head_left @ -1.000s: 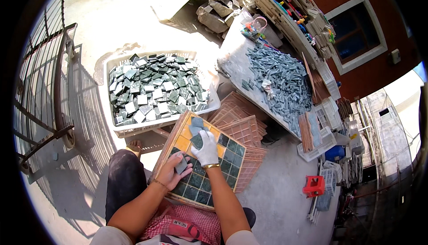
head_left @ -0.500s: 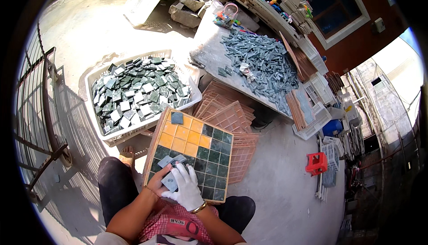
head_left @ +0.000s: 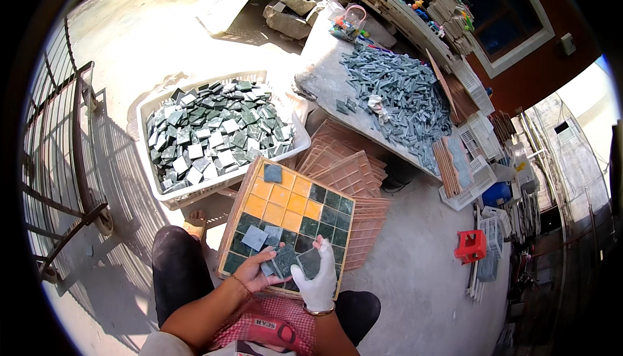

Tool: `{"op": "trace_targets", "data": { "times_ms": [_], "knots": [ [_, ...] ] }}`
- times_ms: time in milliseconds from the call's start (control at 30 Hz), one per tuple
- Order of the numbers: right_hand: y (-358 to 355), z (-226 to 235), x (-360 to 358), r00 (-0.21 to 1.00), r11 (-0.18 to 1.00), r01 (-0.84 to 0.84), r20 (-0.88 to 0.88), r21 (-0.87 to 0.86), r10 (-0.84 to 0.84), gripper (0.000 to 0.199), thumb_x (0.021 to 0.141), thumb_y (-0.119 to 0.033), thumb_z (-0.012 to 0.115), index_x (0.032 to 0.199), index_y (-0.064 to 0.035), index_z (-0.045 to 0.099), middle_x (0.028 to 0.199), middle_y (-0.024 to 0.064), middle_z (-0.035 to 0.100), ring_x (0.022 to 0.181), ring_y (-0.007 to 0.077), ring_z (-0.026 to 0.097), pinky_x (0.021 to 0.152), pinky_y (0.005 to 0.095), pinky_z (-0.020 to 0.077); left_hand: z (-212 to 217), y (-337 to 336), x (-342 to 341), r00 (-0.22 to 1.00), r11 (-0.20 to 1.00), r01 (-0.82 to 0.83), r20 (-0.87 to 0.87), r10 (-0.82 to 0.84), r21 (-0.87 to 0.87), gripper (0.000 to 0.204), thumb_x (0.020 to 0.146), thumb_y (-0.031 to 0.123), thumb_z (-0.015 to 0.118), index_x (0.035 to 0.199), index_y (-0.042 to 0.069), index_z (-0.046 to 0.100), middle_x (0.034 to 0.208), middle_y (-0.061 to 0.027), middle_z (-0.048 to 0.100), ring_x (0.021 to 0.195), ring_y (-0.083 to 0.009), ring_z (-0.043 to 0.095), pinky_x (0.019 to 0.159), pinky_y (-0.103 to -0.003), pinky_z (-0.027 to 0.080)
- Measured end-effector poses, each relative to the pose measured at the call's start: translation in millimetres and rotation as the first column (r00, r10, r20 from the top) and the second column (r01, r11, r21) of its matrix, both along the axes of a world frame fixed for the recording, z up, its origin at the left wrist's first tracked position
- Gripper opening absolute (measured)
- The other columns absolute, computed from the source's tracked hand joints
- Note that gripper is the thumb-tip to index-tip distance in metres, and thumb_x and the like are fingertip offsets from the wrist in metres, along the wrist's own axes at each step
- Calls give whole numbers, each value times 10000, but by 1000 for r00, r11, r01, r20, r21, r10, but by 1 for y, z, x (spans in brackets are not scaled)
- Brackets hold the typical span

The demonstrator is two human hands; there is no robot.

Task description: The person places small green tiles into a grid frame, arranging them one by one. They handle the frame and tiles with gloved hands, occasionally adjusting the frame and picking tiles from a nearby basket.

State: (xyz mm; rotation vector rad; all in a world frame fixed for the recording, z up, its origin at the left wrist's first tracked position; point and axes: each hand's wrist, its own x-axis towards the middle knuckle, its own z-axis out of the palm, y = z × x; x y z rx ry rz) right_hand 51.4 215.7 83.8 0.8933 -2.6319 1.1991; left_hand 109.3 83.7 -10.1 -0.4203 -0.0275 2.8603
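On my lap rests a square grid tray (head_left: 346,249), its cells filled with dark green tiles (head_left: 328,216) and bare yellow squares (head_left: 276,195). My bare left hand (head_left: 253,274) grips a few green stone tiles (head_left: 283,261) low over the tray. Between the thumb and fingers of my right hand (head_left: 319,284), in a white glove, is another dark green tile (head_left: 309,264). Two paler loose tiles (head_left: 254,237) lie on the tray just beyond my left hand. One more loose tile (head_left: 272,173) sits by the far edge.
A white plastic basket (head_left: 158,190) heaped with square tiles stands ahead to the left. Brown grid trays (head_left: 360,174) are stacked beyond my lap. Further right, a stone slab table (head_left: 319,71) bears a pile of narrow grey-green strips (head_left: 402,90). A red stool (head_left: 470,246) stands at the right.
My hands have moved apart, the right one shifting right with a tile. Two pale tiles now lie loose on the tray beyond my left hand. The whole view has shifted slightly.
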Motion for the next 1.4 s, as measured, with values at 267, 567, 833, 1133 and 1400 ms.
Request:
{"op": "trace_targets", "data": {
  "times_ms": [267,567,833,1133,1400],
  "knots": [
    [54,-55,-74,986,877,-65,-103,476,129,863,510,-309,828,1201,-11,406,1245,185,448,1195,365,368,983,412,322,-6,5,1,1000,1000,-12,21,11,20,394,857,139,544,1234,113,432,1220,-92,477,1135,-304,486,932,-560,380],
    [52,-54,-66,999,838,3,43,546,-32,661,587,-401,765,1075,-34,511,1033,162,546,952,317,545,787,386,464,-2,16,3,997,998,60,-51,-58,27,465,847,176,556,1278,135,387,1275,-139,443,1161,-322,464,904,-526,414],
    [24,-40,-127,977,899,-158,194,409,84,472,618,-117,722,1038,-49,516,959,115,488,697,220,535,658,318,483,8,27,-4,985,988,151,-85,-148,29,478,830,169,574,1268,133,385,1287,-158,437,1184,-325,450,902,-500,431],
    [4,-55,-189,932,820,-351,250,452,261,465,616,-122,740,1031,-39,548,962,121,512,737,228,553,696,332,485,9,28,-8,994,996,90,-66,-90,-5,469,833,163,572,1263,123,390,1262,-147,461,1165,-323,469,909,-501,422],
    [-8,-73,-172,986,893,-149,132,424,102,422,603,-125,743,992,-40,601,1016,151,545,939,306,536,808,352,457,13,27,-6,995,997,70,-77,-71,-16,447,834,172,576,1244,120,405,1253,-154,466,1153,-328,479,907,-491,428]
  ]
}}
